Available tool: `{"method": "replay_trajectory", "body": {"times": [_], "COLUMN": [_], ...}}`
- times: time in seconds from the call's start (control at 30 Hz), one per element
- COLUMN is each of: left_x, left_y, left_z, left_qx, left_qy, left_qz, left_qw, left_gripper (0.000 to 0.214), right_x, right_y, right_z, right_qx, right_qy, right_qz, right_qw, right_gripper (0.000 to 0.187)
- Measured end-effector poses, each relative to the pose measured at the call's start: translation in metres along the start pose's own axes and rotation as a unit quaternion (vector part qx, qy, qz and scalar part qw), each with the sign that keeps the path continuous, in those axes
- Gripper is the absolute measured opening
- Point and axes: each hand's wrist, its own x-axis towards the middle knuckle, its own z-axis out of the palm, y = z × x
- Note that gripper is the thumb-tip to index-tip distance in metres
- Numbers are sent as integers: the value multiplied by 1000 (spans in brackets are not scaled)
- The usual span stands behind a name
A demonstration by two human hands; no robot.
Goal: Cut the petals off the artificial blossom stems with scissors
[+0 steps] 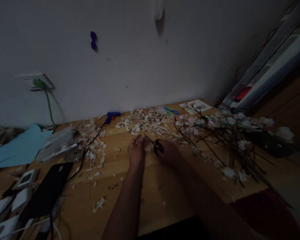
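Note:
My right hand [169,151] is closed around the dark handles of a pair of scissors [158,146]. The blades point up and left, towards the fingertips of my left hand [136,148]. My left hand's fingers are pinched together; what they hold is too small and dark to make out. Pale translucent scraps lie under the blades, between the two hands. Just beyond my hands spreads a heap of dry, pale shavings or flakes [146,120] on the wooden table [155,186].
Artificial blossom branches [227,133] sprawl on the right. Behind lie a blue glue gun [111,116], blue-green scissors [171,111] and white paper [197,106]. Loose petals [92,155], a plastic bag [58,141], a black phone-like slab [47,190] and cables fill the left side.

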Motion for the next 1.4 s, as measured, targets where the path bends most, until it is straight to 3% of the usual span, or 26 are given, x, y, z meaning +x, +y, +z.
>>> {"method": "replay_trajectory", "body": {"times": [0.17,0.5,0.67,0.97,1.4], "left_x": [2,-10,-12,-9,-13], "left_y": [2,-12,-15,-17,-10], "left_z": [-2,9,13,10,15], "left_qx": [77,-125,-108,-105,-130], "left_qy": [-20,24,45,28,35], "left_qz": [38,-86,-76,-62,-85], "left_qw": [996,988,990,992,987], "left_gripper": [27,24,21,20,13], "right_x": [0,0,1,-1,0], "right_y": [-1,0,2,1,0], "right_z": [-2,-2,0,-1,-2], "right_qx": [-28,-31,-43,-42,-24], "right_qy": [-10,-10,-20,-7,-9], "right_qz": [-1,6,11,11,20], "right_qw": [1000,999,999,999,999], "right_gripper": [18,19,22,19,18]}}
